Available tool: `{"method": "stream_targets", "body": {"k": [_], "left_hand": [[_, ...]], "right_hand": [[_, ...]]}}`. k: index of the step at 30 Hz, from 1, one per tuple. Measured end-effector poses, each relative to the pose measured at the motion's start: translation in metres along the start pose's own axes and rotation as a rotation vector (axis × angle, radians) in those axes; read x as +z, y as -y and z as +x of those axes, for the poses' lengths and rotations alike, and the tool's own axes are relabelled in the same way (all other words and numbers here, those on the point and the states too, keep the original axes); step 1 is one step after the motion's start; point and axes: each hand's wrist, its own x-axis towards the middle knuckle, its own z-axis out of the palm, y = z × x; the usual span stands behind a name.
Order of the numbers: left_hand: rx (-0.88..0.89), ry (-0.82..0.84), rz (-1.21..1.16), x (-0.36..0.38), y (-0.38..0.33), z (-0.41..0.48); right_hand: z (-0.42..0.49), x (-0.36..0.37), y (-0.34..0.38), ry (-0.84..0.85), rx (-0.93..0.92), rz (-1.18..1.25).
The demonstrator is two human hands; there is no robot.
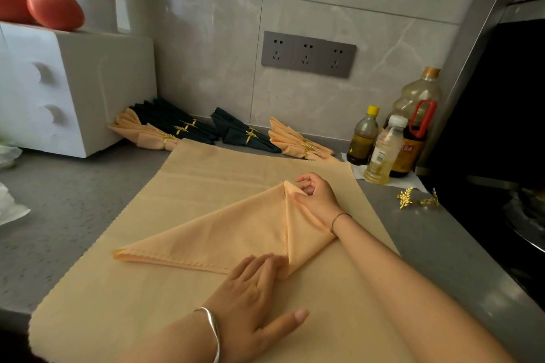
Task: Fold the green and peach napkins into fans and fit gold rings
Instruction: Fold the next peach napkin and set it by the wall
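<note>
Head view catches the pleating step on one peach napkin [230,233], which lies folded into a triangle in the middle of a larger peach cloth [206,174] spread over the grey counter [73,200]. Its long scalloped edge runs along the near side with one point reaching left. At its right end a first flap is turned over into a raised ridge running from near to far.

I judge the fan barely begun. The next move calls for both hands to hold this crease firm and turn the fabric back the other way, pleat after pleat toward the left point, with even widths so the stack does not slip.

The right hand [317,199] sits at the far end of the ridge, wrist low over the cloth, fingers curled, thumb and fingertips pinching the top of the fold. The left hand [250,298] reaches in from the near edge, palm down. Its fingers lie fairly straight and press on the near end of the ridge, thumb spread out to the right on the cloth, gripping nothing as far as I can tell.

Two loose gold rings [405,197] lie on the counter well to the right. Against the far wall lie finished peach fans [298,138] and dark green fans [244,132], each ringed
</note>
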Motion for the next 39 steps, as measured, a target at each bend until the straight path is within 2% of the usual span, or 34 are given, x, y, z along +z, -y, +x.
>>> {"method": "stream_targets", "body": {"k": [5,8,10,12,19,22,26,32,39], "left_hand": [[-0.007,-0.006,0.085,0.004,-0.003,0.002],[0.013,-0.115,0.164,0.004,-0.003,0.003],[-0.006,-0.030,0.120,0.005,-0.003,0.003],[-0.020,0.082,0.088,0.004,-0.005,0.002],[-0.005,0.136,0.116,0.003,-0.007,-0.003],[-0.022,0.152,0.114,0.001,-0.010,-0.003],[-0.037,0.148,0.123,0.003,-0.012,-0.003],[-0.025,0.153,0.103,0.006,-0.009,-0.002],[-0.024,0.178,0.080,0.003,-0.009,-0.003]], "right_hand": [[-0.004,-0.011,0.010,-0.006,-0.042,-0.143],[-0.018,-0.026,0.024,-0.042,-0.159,-0.248],[-0.038,-0.035,0.029,-0.017,-0.252,-0.267],[-0.069,-0.042,0.030,0.071,-0.307,-0.294],[-0.157,-0.048,0.018,0.456,-0.373,-0.570],[-0.167,-0.048,0.016,0.535,-0.399,-0.691],[-0.164,-0.053,0.009,0.613,-0.380,-0.735],[-0.128,-0.081,-0.021,0.524,-0.197,-0.735],[-0.109,-0.092,-0.028,0.413,-0.130,-0.783]]}}
